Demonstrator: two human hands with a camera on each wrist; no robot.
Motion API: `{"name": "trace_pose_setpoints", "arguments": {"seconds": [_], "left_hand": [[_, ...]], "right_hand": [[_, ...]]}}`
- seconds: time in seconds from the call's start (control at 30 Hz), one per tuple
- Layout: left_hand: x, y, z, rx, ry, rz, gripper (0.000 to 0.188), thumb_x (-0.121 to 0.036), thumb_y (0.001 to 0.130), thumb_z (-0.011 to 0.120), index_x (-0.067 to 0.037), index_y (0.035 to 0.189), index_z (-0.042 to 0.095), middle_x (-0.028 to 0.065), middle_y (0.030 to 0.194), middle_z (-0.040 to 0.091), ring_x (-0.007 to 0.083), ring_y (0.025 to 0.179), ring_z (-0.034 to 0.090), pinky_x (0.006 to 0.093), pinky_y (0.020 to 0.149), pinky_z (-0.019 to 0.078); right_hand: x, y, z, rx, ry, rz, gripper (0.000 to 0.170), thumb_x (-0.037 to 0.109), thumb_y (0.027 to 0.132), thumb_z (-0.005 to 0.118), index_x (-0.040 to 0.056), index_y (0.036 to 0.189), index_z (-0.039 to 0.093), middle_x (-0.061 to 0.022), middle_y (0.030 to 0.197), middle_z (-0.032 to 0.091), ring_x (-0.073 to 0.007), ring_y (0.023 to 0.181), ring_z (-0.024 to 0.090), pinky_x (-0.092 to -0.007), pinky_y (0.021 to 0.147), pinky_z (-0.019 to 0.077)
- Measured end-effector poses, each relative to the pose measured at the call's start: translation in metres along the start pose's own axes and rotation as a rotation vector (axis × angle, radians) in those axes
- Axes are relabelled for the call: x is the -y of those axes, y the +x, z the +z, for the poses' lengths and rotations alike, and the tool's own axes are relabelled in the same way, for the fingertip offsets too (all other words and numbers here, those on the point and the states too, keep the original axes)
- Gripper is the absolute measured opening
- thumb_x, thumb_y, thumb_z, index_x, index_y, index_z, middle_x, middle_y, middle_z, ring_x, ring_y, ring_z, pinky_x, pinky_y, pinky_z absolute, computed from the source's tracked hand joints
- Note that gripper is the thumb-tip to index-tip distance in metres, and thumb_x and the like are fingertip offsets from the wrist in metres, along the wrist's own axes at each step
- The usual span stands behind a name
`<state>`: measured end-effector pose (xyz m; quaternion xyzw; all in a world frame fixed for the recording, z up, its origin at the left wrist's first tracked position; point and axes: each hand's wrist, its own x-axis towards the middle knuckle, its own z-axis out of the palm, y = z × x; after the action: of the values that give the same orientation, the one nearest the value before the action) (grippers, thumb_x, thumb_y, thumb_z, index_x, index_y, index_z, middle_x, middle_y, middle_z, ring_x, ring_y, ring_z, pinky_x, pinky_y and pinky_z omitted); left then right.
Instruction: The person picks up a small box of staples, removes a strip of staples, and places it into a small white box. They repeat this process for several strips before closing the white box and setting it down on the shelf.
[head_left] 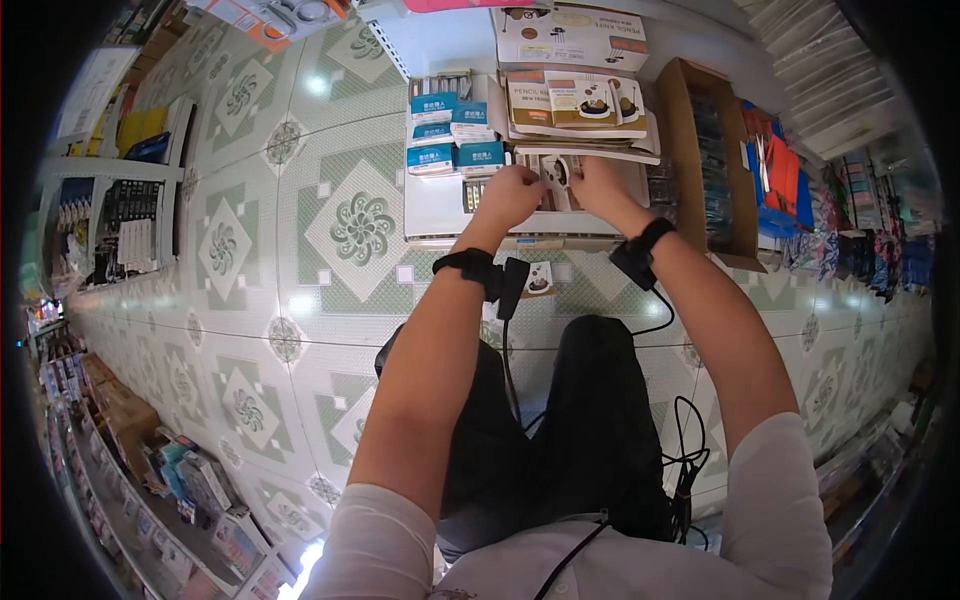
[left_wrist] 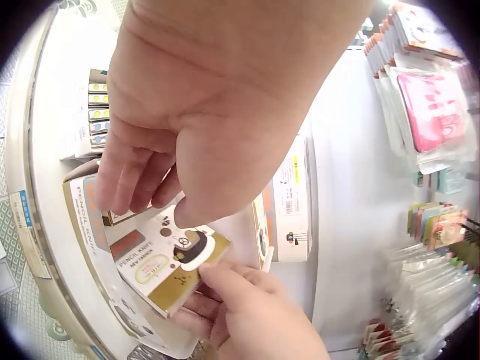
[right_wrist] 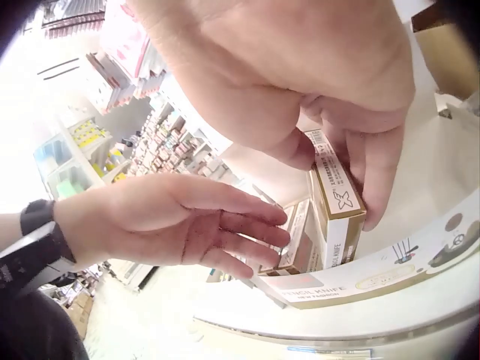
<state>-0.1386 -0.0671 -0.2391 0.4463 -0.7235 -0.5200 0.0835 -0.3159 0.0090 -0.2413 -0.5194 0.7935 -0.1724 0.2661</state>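
My right hand (head_left: 605, 190) pinches a small white-and-gold pencil knife box (left_wrist: 161, 274) between thumb and fingers, with a pot-like picture on its face. It tilts over a low open carton (right_wrist: 390, 281) printed with the same brand. Beside it my left hand (head_left: 512, 195) is held with its fingers loosely extended, fingertips close to another small box (right_wrist: 298, 247) standing in the carton. In the left wrist view the left thumb overlaps the top edge of the pinched box.
Blue-and-white boxes (head_left: 432, 158) are stacked left of the carton, and larger pencil knife boxes (head_left: 570, 100) behind it. To the right stands a tall brown cardboard box (head_left: 690, 150) of packets. One small card or box (head_left: 540, 278) lies on the tiled floor (head_left: 350, 230) before the knees.
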Motion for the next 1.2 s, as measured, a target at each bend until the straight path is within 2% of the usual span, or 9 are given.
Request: {"name": "trace_pose_setpoints", "arguments": {"seconds": [0.2, 0.3, 0.37, 0.5, 0.73, 0.87, 0.9, 0.97, 1.2], "left_hand": [[-0.014, -0.011, -0.005, 0.137, -0.2, -0.098, 0.044, -0.027, 0.091, 0.068, 0.008, 0.118, 0.065, 0.0138, 0.099, 0.072, 0.0201, 0.084, 0.071, 0.0323, 0.073, 0.0588], [-0.019, -0.02, -0.014, 0.24, -0.363, -0.118, 0.047, -0.028, 0.093, 0.068, 0.006, 0.124, 0.061, 0.0134, 0.109, 0.07, 0.0207, 0.092, 0.07, 0.0333, 0.079, 0.0589], [-0.021, -0.026, -0.023, 0.38, -0.414, -0.14, 0.045, -0.027, 0.094, 0.068, 0.003, 0.127, 0.06, 0.0132, 0.115, 0.068, 0.0211, 0.099, 0.068, 0.0343, 0.086, 0.0585], [-0.01, -0.042, -0.028, 0.533, -0.358, -0.173, 0.048, -0.027, 0.093, 0.069, 0.002, 0.13, 0.058, 0.0142, 0.117, 0.068, 0.0231, 0.101, 0.068, 0.0367, 0.086, 0.06], [0.019, -0.063, -0.03, 0.685, -0.078, -0.371, 0.058, -0.026, 0.09, 0.072, 0.003, 0.136, 0.054, 0.0176, 0.119, 0.066, 0.0278, 0.102, 0.068, 0.0399, 0.078, 0.0643], [0.055, -0.057, -0.021, 0.718, 0.237, -0.444, 0.062, -0.03, 0.087, 0.076, -0.002, 0.138, 0.055, 0.0164, 0.119, 0.066, 0.026, 0.101, 0.069, 0.0396, 0.075, 0.0636], [0.08, -0.052, -0.012, 0.675, 0.332, -0.393, 0.054, -0.034, 0.083, 0.079, -0.007, 0.128, 0.066, 0.0117, 0.1, 0.074, 0.0224, 0.083, 0.074, 0.0384, 0.066, 0.0568], [0.078, -0.054, -0.004, 0.609, 0.483, -0.324, 0.048, -0.028, 0.078, 0.082, -0.006, 0.12, 0.071, 0.0157, 0.105, 0.074, 0.0278, 0.093, 0.072, 0.0398, 0.079, 0.0565], [0.124, -0.061, 0.016, 0.596, 0.541, -0.44, 0.046, -0.023, 0.078, 0.084, -0.009, 0.12, 0.071, 0.0146, 0.113, 0.073, 0.0322, 0.107, 0.068, 0.0424, 0.092, 0.0535]], "right_hand": [[0.003, -0.039, -0.034, -0.06, 0.23, -0.044, 0.029, 0.016, 0.093, 0.058, -0.0033, 0.114, 0.061, -0.0274, 0.097, 0.069, -0.0427, 0.092, 0.067, -0.0477, 0.081, 0.0527], [0.01, -0.063, -0.042, 0.016, 0.425, -0.087, 0.028, 0.012, 0.096, 0.056, -0.0043, 0.119, 0.059, -0.0223, 0.098, 0.071, -0.0333, 0.092, 0.071, -0.0428, 0.078, 0.0541], [0.015, -0.079, -0.039, 0.088, 0.696, -0.006, 0.027, 0.009, 0.099, 0.053, -0.0042, 0.123, 0.057, -0.0157, 0.103, 0.072, -0.023, 0.095, 0.071, -0.0365, 0.078, 0.0568], [0.016, -0.105, -0.019, 0.244, 0.997, 0.166, 0.027, 0.01, 0.101, 0.054, -0.0037, 0.124, 0.056, -0.0118, 0.109, 0.069, -0.0213, 0.099, 0.07, -0.0344, 0.082, 0.0603], [0.0, -0.123, 0.016, 0.672, 0.85, 0.275, 0.037, 0.017, 0.101, 0.059, -0.0042, 0.13, 0.052, -0.0129, 0.11, 0.068, -0.0225, 0.098, 0.071, -0.0338, 0.082, 0.0599], [-0.02, -0.115, 0.044, 0.648, 0.76, 0.3, 0.04, 0.019, 0.098, 0.061, -0.0032, 0.13, 0.055, -0.0169, 0.111, 0.07, -0.0247, 0.098, 0.071, -0.035, 0.08, 0.0584], [-0.027, -0.113, 0.051, 0.643, 0.767, 0.301, 0.04, 0.019, 0.098, 0.061, -0.0032, 0.13, 0.055, -0.0169, 0.111, 0.07, -0.0247, 0.098, 0.071, -0.035, 0.08, 0.0584], [-0.042, -0.107, 0.064, 0.505, 0.143, -0.154, 0.039, 0.02, 0.095, 0.064, -0.0031, 0.126, 0.06, -0.0174, 0.108, 0.071, -0.0267, 0.099, 0.07, -0.0368, 0.084, 0.056], [-0.081, -0.121, 0.062, 0.473, 0.356, -0.04, 0.039, 0.023, 0.088, 0.067, -0.0028, 0.118, 0.064, -0.0203, 0.109, 0.07, -0.033, 0.101, 0.068, -0.04, 0.087, 0.0532]]}}
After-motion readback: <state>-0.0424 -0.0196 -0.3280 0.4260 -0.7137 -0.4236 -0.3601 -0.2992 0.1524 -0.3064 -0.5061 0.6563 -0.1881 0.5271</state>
